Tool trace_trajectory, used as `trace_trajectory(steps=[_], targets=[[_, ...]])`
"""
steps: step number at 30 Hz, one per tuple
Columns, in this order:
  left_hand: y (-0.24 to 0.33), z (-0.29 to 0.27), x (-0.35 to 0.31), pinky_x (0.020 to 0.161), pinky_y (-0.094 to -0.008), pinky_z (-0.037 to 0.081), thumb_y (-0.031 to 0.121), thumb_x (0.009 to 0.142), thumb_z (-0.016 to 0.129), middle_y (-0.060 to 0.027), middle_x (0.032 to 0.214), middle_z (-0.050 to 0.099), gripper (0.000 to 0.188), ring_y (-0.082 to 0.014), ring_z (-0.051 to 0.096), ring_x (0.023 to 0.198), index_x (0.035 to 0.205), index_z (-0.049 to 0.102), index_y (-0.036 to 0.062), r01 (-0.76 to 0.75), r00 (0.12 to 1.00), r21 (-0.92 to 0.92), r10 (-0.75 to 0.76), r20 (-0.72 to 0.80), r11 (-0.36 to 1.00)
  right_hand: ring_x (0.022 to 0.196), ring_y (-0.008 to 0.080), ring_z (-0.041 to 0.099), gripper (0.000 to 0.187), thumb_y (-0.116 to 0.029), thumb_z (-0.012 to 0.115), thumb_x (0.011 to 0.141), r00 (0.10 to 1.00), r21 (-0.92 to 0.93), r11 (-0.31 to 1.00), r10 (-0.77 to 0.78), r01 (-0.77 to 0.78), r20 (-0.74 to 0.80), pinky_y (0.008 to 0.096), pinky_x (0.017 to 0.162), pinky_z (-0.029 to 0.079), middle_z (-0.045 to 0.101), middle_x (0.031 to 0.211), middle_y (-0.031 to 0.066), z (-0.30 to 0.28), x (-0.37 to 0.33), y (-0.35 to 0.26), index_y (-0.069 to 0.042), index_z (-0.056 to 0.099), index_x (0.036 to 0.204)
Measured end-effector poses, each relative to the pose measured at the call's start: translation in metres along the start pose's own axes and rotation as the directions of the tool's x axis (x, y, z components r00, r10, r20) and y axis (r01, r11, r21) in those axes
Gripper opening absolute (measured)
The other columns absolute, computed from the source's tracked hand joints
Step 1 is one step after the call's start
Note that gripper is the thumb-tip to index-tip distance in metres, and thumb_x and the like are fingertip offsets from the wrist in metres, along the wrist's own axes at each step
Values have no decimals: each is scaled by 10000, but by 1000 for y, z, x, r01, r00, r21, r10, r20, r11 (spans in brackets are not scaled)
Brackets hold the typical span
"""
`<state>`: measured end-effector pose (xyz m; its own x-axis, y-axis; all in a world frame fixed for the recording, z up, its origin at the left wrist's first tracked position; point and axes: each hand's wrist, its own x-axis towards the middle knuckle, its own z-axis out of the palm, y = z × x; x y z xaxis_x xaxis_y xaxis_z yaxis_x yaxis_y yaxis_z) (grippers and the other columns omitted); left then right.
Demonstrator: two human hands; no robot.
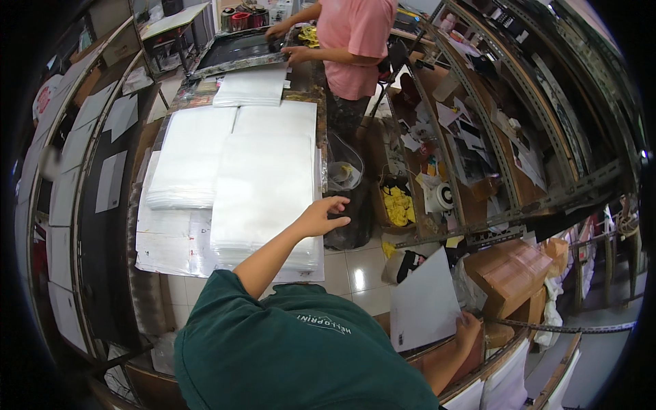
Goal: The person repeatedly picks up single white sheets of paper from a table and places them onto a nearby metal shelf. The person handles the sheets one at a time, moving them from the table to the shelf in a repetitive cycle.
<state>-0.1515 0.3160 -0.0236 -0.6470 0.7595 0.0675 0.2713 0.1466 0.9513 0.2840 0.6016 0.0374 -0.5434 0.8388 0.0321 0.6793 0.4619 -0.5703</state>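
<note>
My right hand point(467, 331) grips the edge of a white flat sheet point(427, 301) with a small dark print near one corner. It holds the sheet out at my right, beside a shelf rack. My left hand point(326, 217) hovers at the right edge of the table with its fingers apart and nothing in them. Nearest to it is a tall stack of blank white sheets point(263, 184). A second white stack point(191, 154) lies to its left, and a smaller white stack point(249, 89) sits farther up the table.
Across the table a person in a pink shirt point(355, 41) has both hands at a dark framed screen point(236, 51). Racks with white sheets point(109, 181) line the left. On the right stand cluttered shelves point(471, 137), a cardboard box point(507, 277) and a bin of yellow material point(398, 205).
</note>
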Motion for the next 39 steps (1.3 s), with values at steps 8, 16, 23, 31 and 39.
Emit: trace_trajectory(steps=[8,16,23,31,39], targets=[[-18,-18,-1,731,-265,450,228,762,684,-42,877,582,387,-118,541,803,1084,563,52,76,983,-270,-118,-143,960,815,241,611,292,77,551,662,969,-116,981,-173,154,-179,308,764,456,624,861,177,5,22,-3,38,602,947],[-24,-38,7,709,-223,414,212,789,654,-8,832,568,299,-86,521,775,1034,573,60,139,922,-545,-309,-233,827,805,215,617,193,92,526,726,920,-158,951,-298,264,-254,298,741,465,630,845,147,20,58,-49,24,611,885],[-62,-64,16,705,-280,402,290,786,639,10,835,573,268,-104,533,807,994,578,133,192,826,-673,-488,-283,714,815,276,620,212,71,526,729,903,-154,938,-341,310,-262,342,779,465,642,850,160,34,66,-35,29,626,911],[-103,-124,68,791,-326,400,493,745,630,-71,1101,516,582,-182,493,978,1169,470,127,50,694,-852,-632,-345,521,820,249,624,250,76,485,758,929,-114,969,-242,218,-280,284,724,472,633,919,175,36,57,-79,51,604,976],[-145,-199,114,937,-511,345,703,563,649,-120,1378,234,1122,-351,340,1191,1371,118,135,-344,576,-902,-701,-422,261,983,311,557,448,80,477,726,943,-91,965,-261,248,-204,332,834,443,546,1105,203,45,31,-85,-13,538,1160]])
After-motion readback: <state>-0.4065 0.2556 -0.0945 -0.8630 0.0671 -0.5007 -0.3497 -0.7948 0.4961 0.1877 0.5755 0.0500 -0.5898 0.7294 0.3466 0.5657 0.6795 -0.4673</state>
